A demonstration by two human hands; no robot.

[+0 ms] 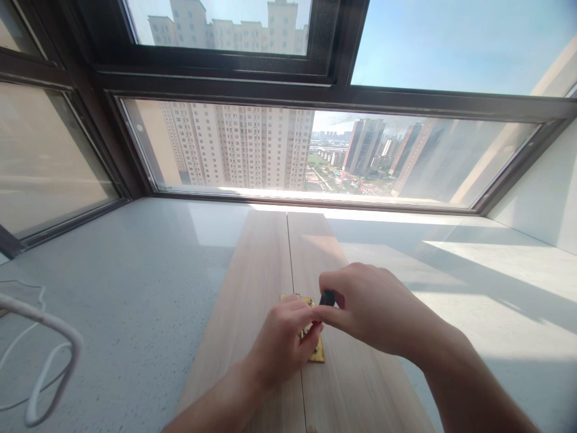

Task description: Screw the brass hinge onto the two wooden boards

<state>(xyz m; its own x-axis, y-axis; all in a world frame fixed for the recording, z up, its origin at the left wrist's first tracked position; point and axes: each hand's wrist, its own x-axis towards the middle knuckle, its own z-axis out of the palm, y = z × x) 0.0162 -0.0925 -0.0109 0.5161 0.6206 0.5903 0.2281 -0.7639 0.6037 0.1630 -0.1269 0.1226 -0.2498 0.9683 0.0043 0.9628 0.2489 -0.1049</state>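
Two light wooden boards [252, 282] lie side by side on a pale grey window sill, meeting at a seam. A brass-coloured hinge [318, 353] lies across that seam, mostly hidden under my hands. My left hand [282, 343] rests on the hinge with its fingers curled and pinched together at the hinge's middle. My right hand [365, 307] is closed around a small black tool handle [327, 297], held upright over the hinge. The tool's tip is hidden by my fingers.
The grey sill [135, 282] stretches left and right of the boards. A white cable [49, 355] loops at the near left edge. A dark-framed window [315, 96] runs along the far side, and a white wall [545, 192] closes the right.
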